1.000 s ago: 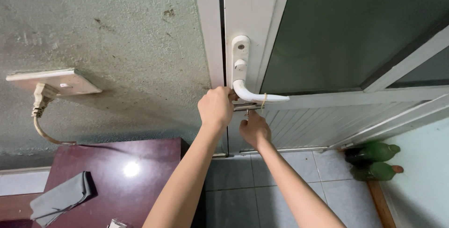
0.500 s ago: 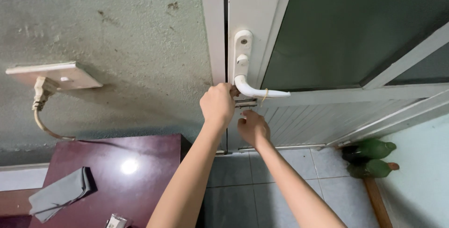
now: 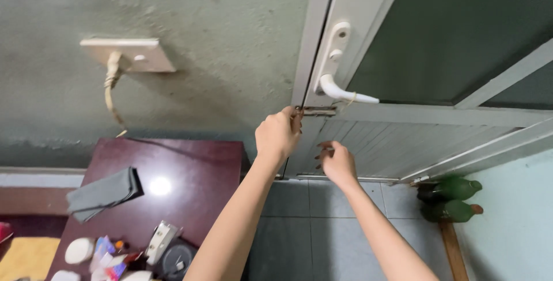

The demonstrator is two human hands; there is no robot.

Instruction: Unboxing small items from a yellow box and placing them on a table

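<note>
A white door (image 3: 403,142) with a white lever handle (image 3: 345,92) stands shut against its frame. Just below the handle a small metal slide bolt (image 3: 315,111) crosses the gap to the frame. My left hand (image 3: 278,136) is closed with its fingertips pinching the left end of the bolt. My right hand (image 3: 336,163) hovers a little lower, below the bolt, fingers loosely curled and apart, holding nothing and resting near the ribbed lower door panel.
A wall socket plate (image 3: 128,55) with a hanging cord (image 3: 111,93) is at the left. Below stands a dark red table (image 3: 173,183) with a grey cloth (image 3: 103,193) and several small items. Green bottles (image 3: 455,197) lie by the right wall on the tiled floor.
My right hand has dropped away from the bolt to below it. My left hand stays on the bolt. The view has tilted down, showing more of the table.
</note>
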